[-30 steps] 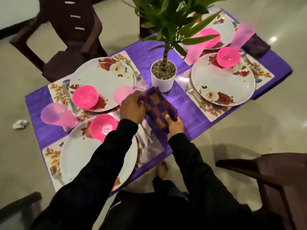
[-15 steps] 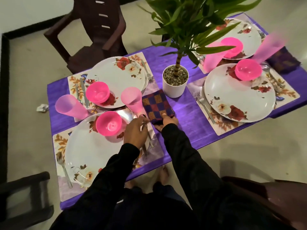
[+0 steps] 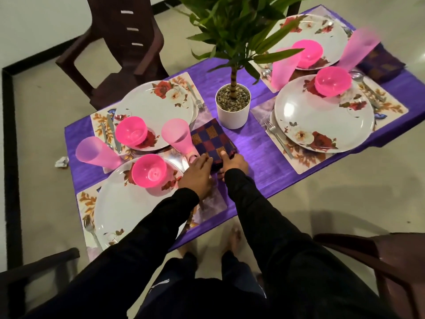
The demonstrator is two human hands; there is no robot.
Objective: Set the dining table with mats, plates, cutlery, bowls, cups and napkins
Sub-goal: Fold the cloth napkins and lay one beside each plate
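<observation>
Change: checked napkin [image 3: 212, 142] has come down from mid-air to lie flat on the table [image 3: 259, 155].
Right hand [image 3: 233, 162]: thumb on top, fingers curled under napkin's near edge.
Left hand [image 3: 197, 174]: straight fingers touching that edge.
Napkin position: between pink cup [image 3: 178, 139] and white plant pot [image 3: 232, 108].

The scene is lit dimly and unevenly from overhead. Soft glare is seen on the purple tablecloth [image 3: 257, 146] and on the tiled floor [image 3: 322, 199] at the upper right. The black sleeves [image 3: 264, 226] are rendered almost without detail. Faint shadows are cast on the floor beneath the table edge. The far pink cup [image 3: 358, 49] is smeared by blur. Straight edges are bowed toward the frame borders by wide-angle distortion, and fine detail is softened by compression.
</observation>
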